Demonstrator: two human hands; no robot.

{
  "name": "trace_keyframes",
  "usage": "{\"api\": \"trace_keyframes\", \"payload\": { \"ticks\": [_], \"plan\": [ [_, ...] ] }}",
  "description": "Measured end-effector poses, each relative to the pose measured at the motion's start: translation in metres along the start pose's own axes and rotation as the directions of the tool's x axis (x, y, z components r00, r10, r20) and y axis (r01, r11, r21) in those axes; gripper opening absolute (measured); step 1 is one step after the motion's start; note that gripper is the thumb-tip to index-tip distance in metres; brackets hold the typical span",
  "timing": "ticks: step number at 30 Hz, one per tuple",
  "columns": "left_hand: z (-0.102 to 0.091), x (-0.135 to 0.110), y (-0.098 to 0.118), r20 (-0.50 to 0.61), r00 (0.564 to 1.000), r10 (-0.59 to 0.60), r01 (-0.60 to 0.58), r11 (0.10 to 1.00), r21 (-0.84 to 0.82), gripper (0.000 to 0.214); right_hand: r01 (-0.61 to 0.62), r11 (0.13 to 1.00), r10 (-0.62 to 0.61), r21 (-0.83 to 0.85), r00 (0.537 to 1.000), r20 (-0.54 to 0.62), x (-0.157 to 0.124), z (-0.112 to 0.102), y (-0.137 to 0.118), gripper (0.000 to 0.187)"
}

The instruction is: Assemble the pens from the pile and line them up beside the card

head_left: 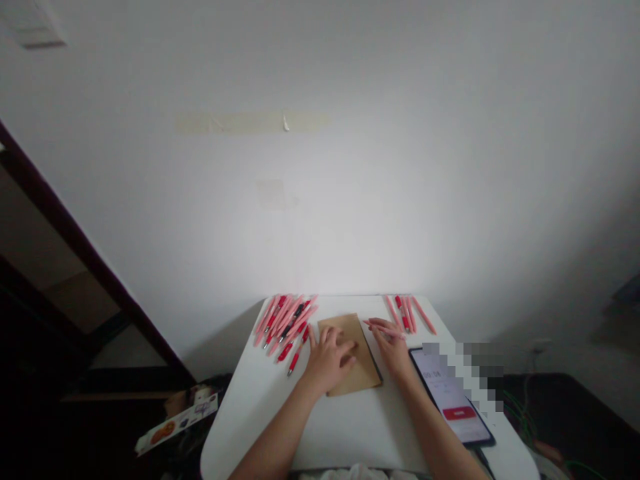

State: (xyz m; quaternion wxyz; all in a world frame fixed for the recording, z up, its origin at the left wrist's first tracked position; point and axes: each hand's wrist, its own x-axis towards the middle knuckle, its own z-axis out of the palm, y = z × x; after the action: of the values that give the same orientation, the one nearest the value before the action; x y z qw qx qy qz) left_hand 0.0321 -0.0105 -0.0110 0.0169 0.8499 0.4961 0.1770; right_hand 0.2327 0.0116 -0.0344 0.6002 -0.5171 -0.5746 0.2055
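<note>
My left hand (331, 357) lies with fingers spread on a brown kraft-covered notebook (354, 381) in the middle of the small white table. Just right of the notebook, my right hand (389, 343) is closed around a pink pen (387, 329), which points up and to the left. Beyond my left hand is a heap of pens (287, 320), mostly pink, with several red ones and a dark one among them. A red pen (299, 351) lies nearest to my left fingers. Several more pens (410, 315) lie apart from one another behind my right hand.
A phone (443, 387) showing a timer and a red button lies by my right forearm, partly covered by a pixelated patch. The white table (360, 433) meets a pale wall (360, 200) at its far edge. Boxes (183, 420) stand on the floor at left.
</note>
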Motion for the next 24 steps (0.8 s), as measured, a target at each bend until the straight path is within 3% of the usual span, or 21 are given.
{"api": "trace_keyframes", "payload": {
  "ticks": [8,24],
  "plan": [
    [0.0079,-0.0013,-0.0013,0.023,1.000,0.007,-0.007,1.000,-0.028,0.056,-0.005,1.000,0.005,-0.016,1.000,0.018,0.0037,0.0044,0.0031,0.030],
    [0.0090,-0.0022,-0.0001,0.069,0.998,-0.005,0.006,1.000,-0.010,0.056,0.010,0.998,-0.005,-0.055,0.997,0.082,0.0027,0.0046,0.0039,0.018]
  ]
}}
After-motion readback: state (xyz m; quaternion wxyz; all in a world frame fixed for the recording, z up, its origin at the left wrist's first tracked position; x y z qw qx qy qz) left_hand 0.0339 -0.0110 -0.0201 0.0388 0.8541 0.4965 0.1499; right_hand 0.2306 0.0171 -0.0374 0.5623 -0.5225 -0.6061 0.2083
